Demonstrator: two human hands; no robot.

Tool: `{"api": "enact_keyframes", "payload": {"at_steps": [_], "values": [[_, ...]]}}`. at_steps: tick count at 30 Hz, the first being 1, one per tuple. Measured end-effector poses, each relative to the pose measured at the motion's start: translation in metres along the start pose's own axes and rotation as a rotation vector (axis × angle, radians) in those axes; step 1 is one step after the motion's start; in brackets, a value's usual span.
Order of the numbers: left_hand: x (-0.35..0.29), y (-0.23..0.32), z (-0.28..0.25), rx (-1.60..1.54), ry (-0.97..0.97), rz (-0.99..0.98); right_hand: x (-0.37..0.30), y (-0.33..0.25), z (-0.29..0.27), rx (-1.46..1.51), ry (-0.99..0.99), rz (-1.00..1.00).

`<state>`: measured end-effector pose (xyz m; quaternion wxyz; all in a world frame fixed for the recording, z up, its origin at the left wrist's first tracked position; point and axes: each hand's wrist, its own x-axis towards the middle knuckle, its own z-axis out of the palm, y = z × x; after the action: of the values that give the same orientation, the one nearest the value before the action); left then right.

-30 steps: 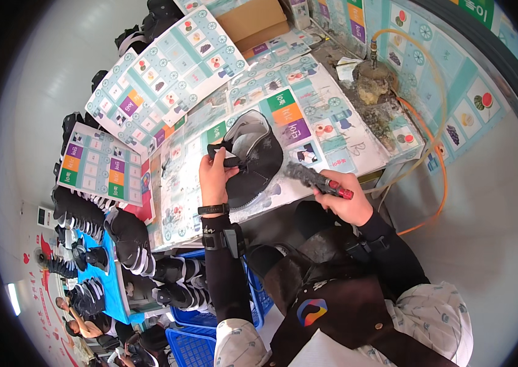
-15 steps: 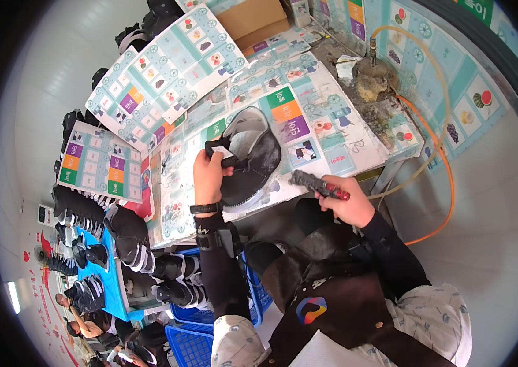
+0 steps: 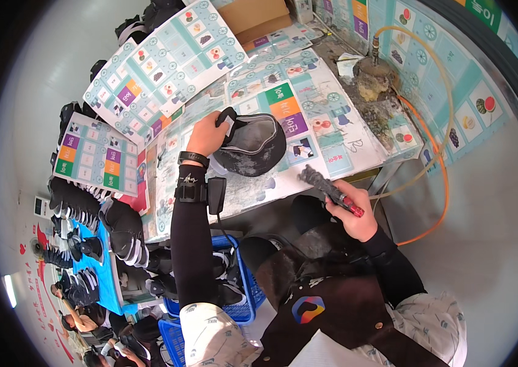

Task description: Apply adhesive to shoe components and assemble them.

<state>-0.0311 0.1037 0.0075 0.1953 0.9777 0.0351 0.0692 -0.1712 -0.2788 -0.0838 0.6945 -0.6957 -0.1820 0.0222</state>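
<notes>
Left hand [image 3: 207, 136] clenched on the rim of the dark shoe upper [image 3: 253, 145], pinning it open-side-up on the printed-sheet-covered surface [image 3: 326, 131]. Right hand [image 3: 357, 214] wrapped tight around a red-handled brush [image 3: 329, 191], now drawn back off the upper toward the lap, bristle end pointing up-left, just clear of the surface edge. A second ago held closer over the work; judged a pause between strokes. Blue crates [image 3: 234, 300] below, finished dark uppers [image 3: 81, 244] stacked at left.
</notes>
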Motion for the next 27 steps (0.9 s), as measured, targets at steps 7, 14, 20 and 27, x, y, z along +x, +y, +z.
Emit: {"api": "enact_keyframes", "payload": {"at_steps": [7,14,20,27], "values": [[-0.001,-0.001,-0.006,-0.003,-0.032,0.013,0.002,0.007,0.000,-0.054,-0.158,-0.041],[-0.007,0.005,-0.015,0.028,-0.030,0.078,0.004,0.016,0.009,-0.022,-0.166,0.060],[-0.003,0.026,-0.079,0.097,-0.035,0.158,0.004,0.004,-0.008,0.083,0.027,0.084],[0.027,0.014,-0.043,0.190,-0.214,0.223,-0.004,-0.012,-0.011,-0.033,-0.167,-0.019]]}}
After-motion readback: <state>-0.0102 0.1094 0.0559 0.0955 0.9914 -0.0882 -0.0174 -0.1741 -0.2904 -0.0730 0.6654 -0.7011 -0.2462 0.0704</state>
